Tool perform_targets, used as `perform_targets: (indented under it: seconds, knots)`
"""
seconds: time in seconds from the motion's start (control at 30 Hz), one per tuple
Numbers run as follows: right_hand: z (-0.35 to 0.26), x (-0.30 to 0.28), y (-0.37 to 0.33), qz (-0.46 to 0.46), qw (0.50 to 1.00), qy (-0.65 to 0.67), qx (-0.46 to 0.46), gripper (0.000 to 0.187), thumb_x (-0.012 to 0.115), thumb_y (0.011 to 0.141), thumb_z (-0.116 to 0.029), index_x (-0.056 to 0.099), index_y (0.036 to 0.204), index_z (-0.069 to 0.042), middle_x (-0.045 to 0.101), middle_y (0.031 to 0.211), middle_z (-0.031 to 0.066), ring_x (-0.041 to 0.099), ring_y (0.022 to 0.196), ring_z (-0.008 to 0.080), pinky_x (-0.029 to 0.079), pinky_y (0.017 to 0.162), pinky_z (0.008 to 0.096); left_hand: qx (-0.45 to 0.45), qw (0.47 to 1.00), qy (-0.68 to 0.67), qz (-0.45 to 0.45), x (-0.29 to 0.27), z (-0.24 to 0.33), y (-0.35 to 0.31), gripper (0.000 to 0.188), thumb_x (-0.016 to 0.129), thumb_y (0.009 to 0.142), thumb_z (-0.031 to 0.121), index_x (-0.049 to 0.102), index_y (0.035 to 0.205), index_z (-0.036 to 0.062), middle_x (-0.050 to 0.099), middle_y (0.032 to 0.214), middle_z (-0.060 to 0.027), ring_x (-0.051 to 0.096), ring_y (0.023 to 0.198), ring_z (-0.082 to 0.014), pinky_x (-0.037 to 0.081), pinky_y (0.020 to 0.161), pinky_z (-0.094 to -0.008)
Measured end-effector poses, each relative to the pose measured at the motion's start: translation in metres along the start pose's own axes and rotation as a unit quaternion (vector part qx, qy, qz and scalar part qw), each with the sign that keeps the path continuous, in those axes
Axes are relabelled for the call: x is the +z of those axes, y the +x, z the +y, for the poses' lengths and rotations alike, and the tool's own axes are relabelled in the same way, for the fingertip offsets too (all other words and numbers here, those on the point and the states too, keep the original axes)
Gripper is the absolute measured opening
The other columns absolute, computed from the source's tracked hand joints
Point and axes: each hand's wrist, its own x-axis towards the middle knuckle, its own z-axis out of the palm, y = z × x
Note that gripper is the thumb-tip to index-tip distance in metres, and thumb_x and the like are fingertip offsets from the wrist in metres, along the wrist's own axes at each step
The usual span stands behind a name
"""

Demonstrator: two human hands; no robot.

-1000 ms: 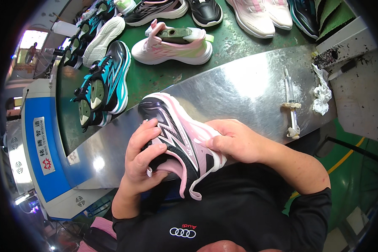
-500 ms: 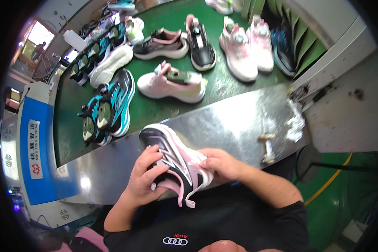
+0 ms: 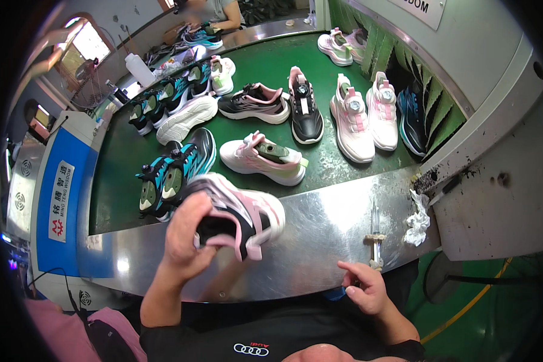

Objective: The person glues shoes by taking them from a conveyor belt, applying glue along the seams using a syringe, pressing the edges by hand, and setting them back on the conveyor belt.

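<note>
1. The pink, black and white sneaker is held above the steel counter, near its front edge, in the left hand; that grip is closed around the heel end.
2. The right hand holds nothing, fingers loosely curled at the counter's near edge.
3. Risk: with one hand only, the sneaker may tip and drop.
4. Count: one sneaker held; on the green conveyor belt, roughly fifteen more; one crumpled rag; one white bottle.
</note>
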Motion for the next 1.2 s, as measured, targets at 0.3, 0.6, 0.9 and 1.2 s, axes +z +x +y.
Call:
perform_targets:
  seconds: [0.3,0.6,0.9,1.2]
  knots:
    - [-0.009,-0.007,0.007,-0.029,0.995,-0.072,-0.060,0.041,0.063,0.076,-0.005,0.059,0.116,-0.002,0.056,0.073,0.0071,0.051,0.062,0.0188,0.041,0.058,0.0294,0.152,0.967,0.149,0.138,0.056,-0.055,0.234,0.054,0.073,0.069,0.017,0.051,0.117,0.0032,0.056,0.115,-0.0155,0.051,0.110,-0.0342,0.040,0.096,-0.0411]
    - [-0.012,-0.015,0.002,-0.074,0.991,-0.090,-0.071,0.040,0.065,0.075,-0.005,0.060,0.115,-0.003,0.055,0.070,0.0064,0.052,0.062,0.0205,0.042,0.058,0.0305,0.083,0.989,-0.105,0.055,0.141,-0.011,0.181,0.066,0.079,0.066,0.018,0.049,0.123,0.0030,0.050,0.127,-0.0190,0.048,0.120,-0.0321,0.037,0.101,-0.0388]
    - [-0.017,-0.019,0.015,-0.070,0.977,-0.149,-0.132,0.037,0.067,0.070,-0.003,0.064,0.107,-0.002,0.055,0.066,0.0063,0.052,0.057,0.0217,0.042,0.053,0.0308,-0.313,0.928,-0.201,0.004,0.092,-0.019,-0.050,0.050,0.080,0.064,0.012,0.051,0.104,0.0042,0.053,0.103,-0.0127,0.054,0.095,-0.0271,0.045,0.085,-0.0352]
    - [-0.013,0.012,0.030,-0.037,0.958,-0.242,-0.152,0.036,0.066,0.069,0.000,0.064,0.105,-0.002,0.052,0.064,0.0064,0.051,0.056,0.0221,0.041,0.051,0.0326,-0.187,0.973,-0.134,0.000,0.069,-0.042,-0.030,0.052,0.078,0.064,0.009,0.049,0.108,0.0042,0.050,0.106,-0.0129,0.051,0.093,-0.0257,0.045,0.081,-0.0337]
